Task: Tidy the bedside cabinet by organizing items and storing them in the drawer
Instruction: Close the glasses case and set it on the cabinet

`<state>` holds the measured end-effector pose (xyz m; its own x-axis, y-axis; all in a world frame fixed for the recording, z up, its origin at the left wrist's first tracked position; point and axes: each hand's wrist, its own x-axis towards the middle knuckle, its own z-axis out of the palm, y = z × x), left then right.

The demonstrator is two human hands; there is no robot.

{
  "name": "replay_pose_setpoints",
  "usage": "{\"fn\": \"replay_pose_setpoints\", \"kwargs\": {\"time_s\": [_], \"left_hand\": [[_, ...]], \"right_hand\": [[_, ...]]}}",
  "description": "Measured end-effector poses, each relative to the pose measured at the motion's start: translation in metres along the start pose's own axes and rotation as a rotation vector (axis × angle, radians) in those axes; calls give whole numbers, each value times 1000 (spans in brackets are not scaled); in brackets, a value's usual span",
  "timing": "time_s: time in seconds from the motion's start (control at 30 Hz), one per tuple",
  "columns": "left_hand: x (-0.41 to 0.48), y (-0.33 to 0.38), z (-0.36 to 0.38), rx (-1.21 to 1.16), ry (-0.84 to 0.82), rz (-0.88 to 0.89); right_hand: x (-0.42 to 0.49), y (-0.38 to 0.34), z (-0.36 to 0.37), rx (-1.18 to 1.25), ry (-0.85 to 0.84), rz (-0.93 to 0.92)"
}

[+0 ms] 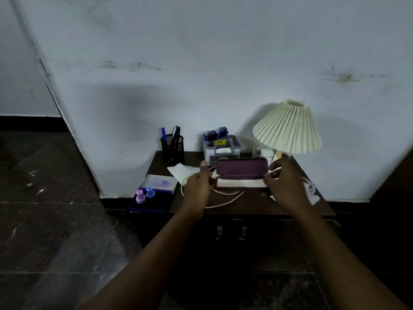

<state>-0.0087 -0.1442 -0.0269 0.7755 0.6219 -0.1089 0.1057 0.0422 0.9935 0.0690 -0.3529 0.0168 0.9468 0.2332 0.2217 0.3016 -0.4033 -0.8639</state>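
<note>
Purple case (pixel 242 168) open, left hand (pixel 196 184) fingers gripping its end, right hand (pixel 285 182) fingers pinching cable (pixel 275 170)

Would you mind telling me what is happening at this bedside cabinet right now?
A person is tidying the bedside cabinet. The left hand grips the left end of the purple case, which lies open on top. The right hand, at the other end, appears to pinch the pink cable, which loops across the cabinet in front. Nothing looks stored yet; the pen holder, lamp and book remain on top.
</note>
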Motion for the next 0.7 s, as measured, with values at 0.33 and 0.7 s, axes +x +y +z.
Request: {"fn": "replay_pose_setpoints", "kwargs": {"time_s": [0.33,0.7], "left_hand": [[42,10,-55,-894,68,-252],[46,4,-76,-964,117,-271]], "right_hand": [[97,-37,113,-108,34,-189],[197,-66,191,-649,-238,-236]]}}
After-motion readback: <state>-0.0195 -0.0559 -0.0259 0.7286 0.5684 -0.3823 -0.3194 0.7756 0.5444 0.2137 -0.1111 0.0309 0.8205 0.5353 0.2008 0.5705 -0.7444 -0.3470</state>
